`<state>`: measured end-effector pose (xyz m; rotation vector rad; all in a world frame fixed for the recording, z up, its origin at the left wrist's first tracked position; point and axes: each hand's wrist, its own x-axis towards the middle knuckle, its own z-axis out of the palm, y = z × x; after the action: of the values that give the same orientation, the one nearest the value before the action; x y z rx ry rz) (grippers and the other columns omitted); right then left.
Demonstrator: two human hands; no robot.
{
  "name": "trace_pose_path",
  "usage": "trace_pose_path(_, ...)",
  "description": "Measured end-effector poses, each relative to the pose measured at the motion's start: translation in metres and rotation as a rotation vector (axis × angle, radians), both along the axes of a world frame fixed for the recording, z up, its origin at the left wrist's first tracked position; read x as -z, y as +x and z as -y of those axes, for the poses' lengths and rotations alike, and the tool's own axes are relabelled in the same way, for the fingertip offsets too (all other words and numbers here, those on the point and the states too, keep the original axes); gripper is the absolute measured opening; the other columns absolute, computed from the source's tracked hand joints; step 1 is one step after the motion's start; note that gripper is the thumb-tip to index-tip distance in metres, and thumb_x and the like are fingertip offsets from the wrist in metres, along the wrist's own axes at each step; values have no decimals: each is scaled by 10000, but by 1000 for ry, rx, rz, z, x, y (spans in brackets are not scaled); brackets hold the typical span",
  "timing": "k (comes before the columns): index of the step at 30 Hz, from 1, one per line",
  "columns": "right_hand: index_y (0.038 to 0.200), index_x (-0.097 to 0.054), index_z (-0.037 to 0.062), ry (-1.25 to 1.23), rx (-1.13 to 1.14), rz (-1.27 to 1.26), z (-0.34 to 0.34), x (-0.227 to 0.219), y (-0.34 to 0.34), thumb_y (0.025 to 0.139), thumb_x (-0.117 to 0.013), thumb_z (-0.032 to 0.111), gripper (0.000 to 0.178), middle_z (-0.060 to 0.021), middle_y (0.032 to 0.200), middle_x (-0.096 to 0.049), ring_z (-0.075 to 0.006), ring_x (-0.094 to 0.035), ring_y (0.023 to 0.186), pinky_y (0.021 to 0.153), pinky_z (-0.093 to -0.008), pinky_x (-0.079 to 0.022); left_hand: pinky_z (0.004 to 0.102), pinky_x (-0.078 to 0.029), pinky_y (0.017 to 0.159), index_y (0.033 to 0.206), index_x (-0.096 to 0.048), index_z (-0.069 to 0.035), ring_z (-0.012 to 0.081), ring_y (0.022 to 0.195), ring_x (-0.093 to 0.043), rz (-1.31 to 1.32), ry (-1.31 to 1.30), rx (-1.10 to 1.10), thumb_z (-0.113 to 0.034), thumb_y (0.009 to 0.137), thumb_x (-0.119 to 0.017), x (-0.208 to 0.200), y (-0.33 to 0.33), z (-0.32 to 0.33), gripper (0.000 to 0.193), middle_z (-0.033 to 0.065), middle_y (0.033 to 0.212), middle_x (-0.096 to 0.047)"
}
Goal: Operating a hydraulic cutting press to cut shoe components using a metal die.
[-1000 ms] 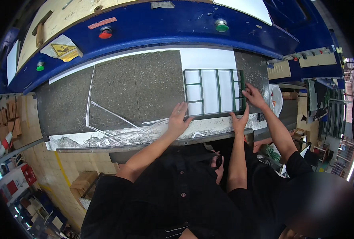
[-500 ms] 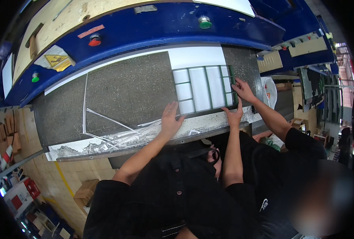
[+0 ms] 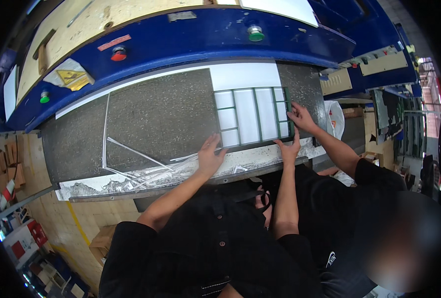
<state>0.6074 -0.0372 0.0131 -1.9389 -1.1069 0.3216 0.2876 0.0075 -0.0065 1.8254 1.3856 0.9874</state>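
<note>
A rectangular frame with green bars point(image 3: 258, 114), which looks like a cutting die, lies on a white sheet point(image 3: 245, 74). Its bars part it into several upright and small cells. At its near left corner is my left hand point(image 3: 211, 156), fingers stretched and thumb apart, with nothing held in the palm. My right hand point(image 3: 289, 150) is at the near right corner, thumb by the near edge and forefinger pointing up along the right side, spread apart. Another person's hand point(image 3: 302, 118) touches the frame's right side, just beyond mine.
Thin white offcut strips point(image 3: 136, 154) lie on the dark speckled bed point(image 3: 156, 109) to the left and along the scuffed front ledge point(image 3: 91, 187). A blue machine beam point(image 3: 180, 39) with red and green buttons spans the far side. The other person stands close at my right.
The whole view has tilted slightly, so the bed and frame sit a little lower in the picture. Both my hands stay at the frame's near corners, and the other person's hand remains at its right side.
</note>
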Motion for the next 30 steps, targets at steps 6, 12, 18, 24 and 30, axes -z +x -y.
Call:
trace_pose_path(6, 1391, -498, -25, -72, -12, -21, -18, -13, 2, 574, -937, 45, 930, -162, 1234, -672, -236, -630, 1129, 1012, -351, -474, 440, -496, 1039, 1219, -663, 4, 406, 1194, -625, 8, 35, -31, -168, 729, -860, 11, 5, -3, 555, 235, 1224, -675)
trace_pose_path(12, 1371, -517, -20, -55, -33, 66, -7, -6, 3, 580, -941, 65, 902, -172, 1194, -688, -253, -647, 1102, 986, -357, -487, 423, -500, 1046, 1210, -657, 37, 373, 1170, -650, -26, 75, -6, -176, 700, -896, 11, -1, -3, 603, 223, 1207, -687)
trace_pose_path(18, 1339, -545, -10, -81, 10, 125, -2, -14, -3, 568, -948, 81, 875, -166, 1115, -711, -245, -667, 1016, 940, -347, -504, 430, -528, 998, 1216, -662, 9, 393, 1166, -647, -19, 125, 29, -199, 760, -836, 15, -5, 0, 530, 224, 1208, -687)
trace_pose_path(24, 1338, -553, -8, -73, 1, 130, 4, -7, 0, 562, -945, 81, 874, -168, 1122, -711, -252, -670, 1022, 948, -351, -503, 426, -537, 983, 1208, -662, 12, 388, 1150, -657, -24, 154, 39, -200, 760, -834, 20, -6, 6, 525, 227, 1200, -689)
trace_pose_path(30, 1323, -565, -17, 3, 0, 233, -2, 8, 2, 554, -950, 94, 867, -190, 1126, -707, -283, -681, 1038, 942, -365, -510, 423, -543, 973, 1196, -666, 17, 389, 1128, -667, -40, 177, 29, -200, 753, -840, 17, -7, 1, 524, 219, 1186, -697)
